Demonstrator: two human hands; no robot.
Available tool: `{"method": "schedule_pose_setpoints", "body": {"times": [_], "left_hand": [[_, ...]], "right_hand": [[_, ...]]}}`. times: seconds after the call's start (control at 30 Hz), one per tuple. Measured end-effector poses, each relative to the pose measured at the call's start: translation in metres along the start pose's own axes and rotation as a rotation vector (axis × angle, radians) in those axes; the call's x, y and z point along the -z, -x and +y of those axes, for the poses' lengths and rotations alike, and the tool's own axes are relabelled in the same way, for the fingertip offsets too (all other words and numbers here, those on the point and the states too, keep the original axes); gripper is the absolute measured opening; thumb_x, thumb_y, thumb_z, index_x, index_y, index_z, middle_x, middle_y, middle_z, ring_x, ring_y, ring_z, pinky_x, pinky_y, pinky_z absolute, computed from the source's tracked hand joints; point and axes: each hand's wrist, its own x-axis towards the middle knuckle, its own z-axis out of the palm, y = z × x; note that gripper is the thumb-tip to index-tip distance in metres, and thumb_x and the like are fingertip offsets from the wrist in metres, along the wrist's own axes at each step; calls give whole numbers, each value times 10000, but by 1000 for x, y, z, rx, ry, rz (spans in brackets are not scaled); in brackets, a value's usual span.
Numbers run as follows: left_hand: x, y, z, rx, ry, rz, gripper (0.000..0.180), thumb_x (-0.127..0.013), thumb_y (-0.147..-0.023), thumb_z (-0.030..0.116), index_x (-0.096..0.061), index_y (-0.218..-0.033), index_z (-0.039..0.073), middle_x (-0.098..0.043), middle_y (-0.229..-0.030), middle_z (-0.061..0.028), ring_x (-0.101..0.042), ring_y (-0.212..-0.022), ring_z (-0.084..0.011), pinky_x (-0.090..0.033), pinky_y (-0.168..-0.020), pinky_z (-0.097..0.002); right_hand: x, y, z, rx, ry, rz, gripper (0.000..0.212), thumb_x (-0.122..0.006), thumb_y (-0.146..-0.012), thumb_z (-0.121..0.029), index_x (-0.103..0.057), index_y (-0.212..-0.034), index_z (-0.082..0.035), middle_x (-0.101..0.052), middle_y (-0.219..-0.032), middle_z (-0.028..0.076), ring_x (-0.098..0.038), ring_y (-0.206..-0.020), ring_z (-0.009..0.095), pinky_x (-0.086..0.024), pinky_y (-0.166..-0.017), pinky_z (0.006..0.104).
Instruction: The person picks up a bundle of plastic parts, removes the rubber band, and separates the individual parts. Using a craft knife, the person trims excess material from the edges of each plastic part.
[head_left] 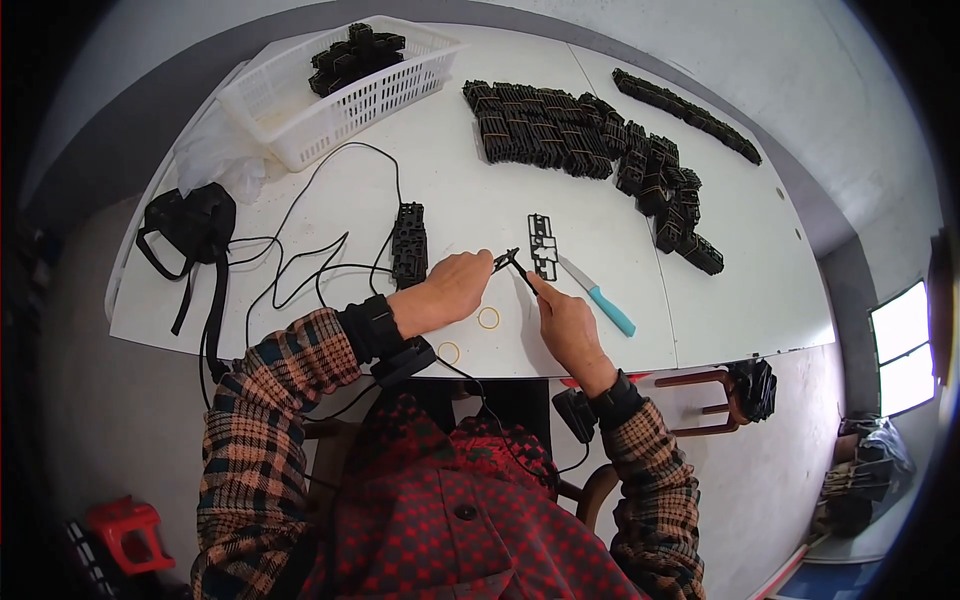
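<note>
Over the table's front part, my left hand is closed on one end of a black plastic frame piece. My right hand is closed too, gripping a slim black part that meets this piece at an angle; whether they are one piece or two I cannot tell. Just beyond my fingers, a flat black plastic frame with cut-outs lies on the table. Beside it rests a knife with a teal handle. A stack of black plastic frames lies beyond my left hand. Yellow rubber bands lie near my wrist.
Banded bundles of black frames fill the far right, with another row behind. A white basket holds more. A clear plastic bag, a black strapped item and loose black cables occupy the left side.
</note>
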Motion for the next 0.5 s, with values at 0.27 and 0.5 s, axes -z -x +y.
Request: {"method": "schedule_pose_setpoints", "body": {"times": [0.27,0.5], "left_hand": [[-12,1,5,32,24,-49,66,-456,-784,-38,-418,-827,-71,-561,-682,-265,-570,-680,-447,-447,-600,-496],[-14,0,5,44,5,-65,88,-461,-757,-66,-413,-830,-72,-562,-676,-265,-576,-679,-443,-455,-595,-489]], "right_hand": [[-15,-7,9,-44,9,-32,342,-506,-889,-91,-586,-1220,-121,-588,-675,226,-574,-583,359,-453,-560,410],[-19,-9,16,-122,-361,-80,325,-500,-881,-83,-595,-1189,-42,-608,-749,257,-614,-631,314,-473,-607,377]]}}
